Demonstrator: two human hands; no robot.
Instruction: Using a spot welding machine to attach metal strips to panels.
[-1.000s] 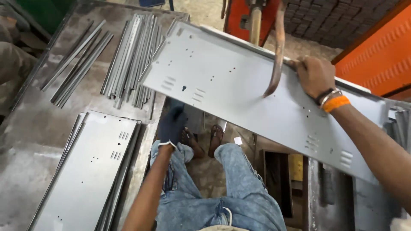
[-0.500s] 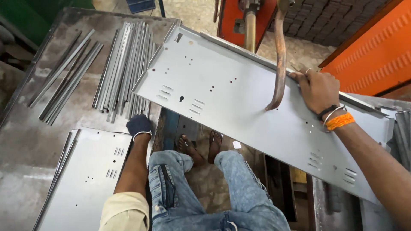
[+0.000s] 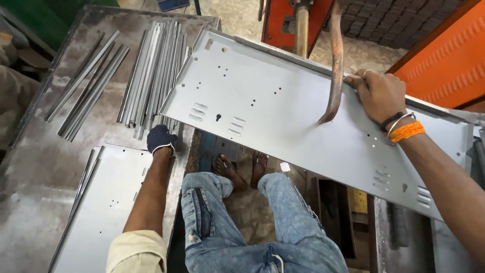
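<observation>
Right hand [image 3: 380, 93] clamped on far edge of long grey sheet-metal panel [image 3: 283, 116]. Gloved left hand [image 3: 160, 139] pressed on tabletop [image 3: 35, 167] beside metal strips [image 3: 151, 71], grip state unclear.

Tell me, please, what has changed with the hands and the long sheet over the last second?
The gloved left hand moved from under the long punched panel out to the metal strips beside the stacked panel. The right hand kept holding the long panel's far edge.
</observation>
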